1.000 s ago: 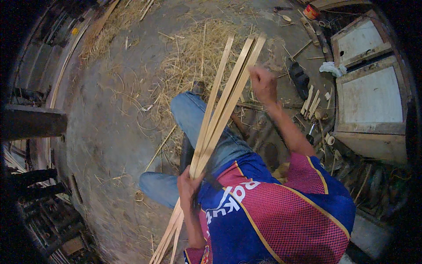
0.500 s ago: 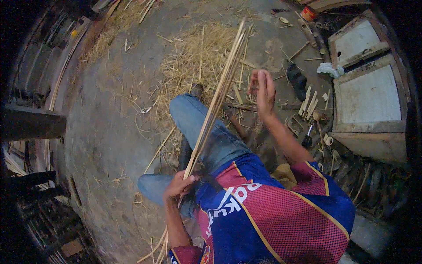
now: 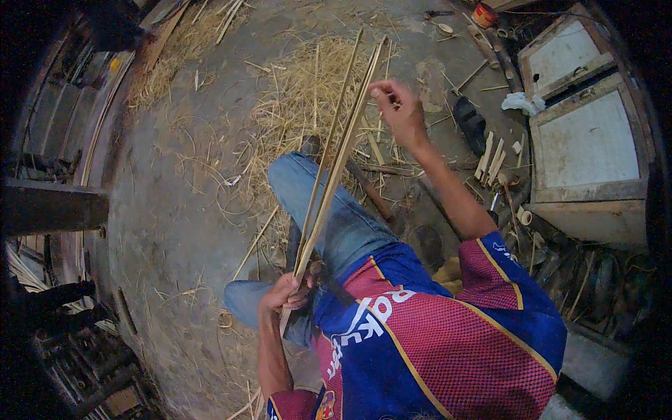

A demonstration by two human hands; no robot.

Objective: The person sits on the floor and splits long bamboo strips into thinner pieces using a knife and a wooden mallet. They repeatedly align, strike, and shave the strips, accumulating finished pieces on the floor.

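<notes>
A bundle of long, thin bamboo strips [image 3: 334, 171] rises at a slant from my left hand [image 3: 285, 294], which is closed round its lower end beside my knee. One or two strips [image 3: 339, 105] stand apart on the bundle's left side, with a narrow gap between. Close to the right side of the upper bundle is my right hand [image 3: 399, 112]. Its fingers are bent and loosely apart, with nothing visible in them; the fingertips come very near the strips, and I cannot tell whether they touch. My jeans-covered leg [image 3: 329, 203] lies behind the bundle.
Straw-like shavings [image 3: 301, 91] lie heaped on the concrete floor [image 3: 161, 231]. Right of me are short split pieces [image 3: 492, 161], a dark sandal-like object [image 3: 470, 124], a white-panelled wooden cabinet [image 3: 588, 154] and a red tin [image 3: 484, 15]. A dark beam [image 3: 56, 210] juts in at left.
My right hand has moved left and up to the bundle's upper part, its fingers bending. The strips have fanned apart at the top. My left hand keeps hold of the lower end.
</notes>
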